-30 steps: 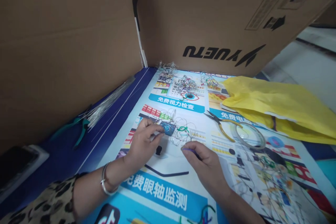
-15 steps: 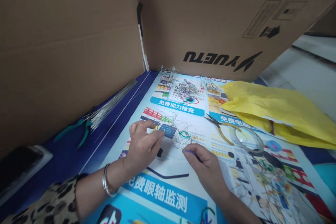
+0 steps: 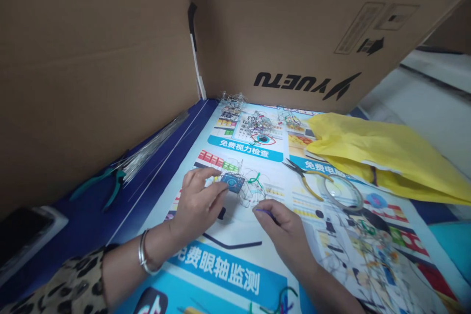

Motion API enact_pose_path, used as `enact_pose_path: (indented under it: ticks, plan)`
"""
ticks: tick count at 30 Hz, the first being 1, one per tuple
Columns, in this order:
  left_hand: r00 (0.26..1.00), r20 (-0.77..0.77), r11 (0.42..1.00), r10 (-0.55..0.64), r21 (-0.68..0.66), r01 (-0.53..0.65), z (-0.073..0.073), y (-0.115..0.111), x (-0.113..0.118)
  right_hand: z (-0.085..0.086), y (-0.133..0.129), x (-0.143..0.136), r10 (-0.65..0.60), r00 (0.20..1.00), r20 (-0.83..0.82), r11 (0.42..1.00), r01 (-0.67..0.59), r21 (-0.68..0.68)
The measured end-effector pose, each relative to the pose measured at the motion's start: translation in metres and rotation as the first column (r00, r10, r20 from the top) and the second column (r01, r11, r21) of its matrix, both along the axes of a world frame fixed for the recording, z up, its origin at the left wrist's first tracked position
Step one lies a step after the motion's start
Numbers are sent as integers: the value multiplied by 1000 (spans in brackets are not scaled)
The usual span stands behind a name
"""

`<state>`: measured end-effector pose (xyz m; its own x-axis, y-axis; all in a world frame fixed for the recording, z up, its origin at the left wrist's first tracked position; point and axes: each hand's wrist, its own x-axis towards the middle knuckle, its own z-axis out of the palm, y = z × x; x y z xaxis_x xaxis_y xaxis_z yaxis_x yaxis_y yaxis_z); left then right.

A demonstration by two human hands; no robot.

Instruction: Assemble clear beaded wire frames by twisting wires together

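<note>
A looped piece of thin silvery wire (image 3: 253, 195) with a green wrapped bit spans the space between my hands. My left hand (image 3: 196, 201), with a silver bangle at the wrist, has its thumb and forefinger curled at the left end of this wire. Its exact grip is hard to see against the print. My right hand (image 3: 281, 228) pinches the lower right end, thumb against forefinger. A short purple strand (image 3: 268, 214) shows in its fingers.
Yellow-handled pliers (image 3: 309, 184), a clear tape roll (image 3: 342, 192) and a yellow bag (image 3: 386, 157) lie right. Tangled wire bunches (image 3: 259, 122) sit behind. Straight wires (image 3: 150, 147), teal-handled pliers (image 3: 117, 189) and a phone (image 3: 29, 230) lie left. Cardboard (image 3: 287, 19) walls the back.
The wire piece has turned slightly between my hands, its green bit now pointing more upward. Both hands keep nearly the same position; the whole view has shifted a little.
</note>
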<state>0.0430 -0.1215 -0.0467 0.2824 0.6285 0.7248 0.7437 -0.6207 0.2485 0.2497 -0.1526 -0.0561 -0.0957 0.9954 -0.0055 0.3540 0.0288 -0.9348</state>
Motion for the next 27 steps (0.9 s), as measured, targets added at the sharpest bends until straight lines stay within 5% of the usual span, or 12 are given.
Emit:
enact_pose_path:
  ticks: [15, 27]
  plan:
    - [976, 217, 986, -11, -160, 46, -5, -1, -1, 2, 0, -3, 13, 1000, -5, 999, -13, 34]
    - [944, 317, 953, 91, -302, 10, -4, 2, -2, 0, 0, 0, 44, 999, 6, 999, -44, 30]
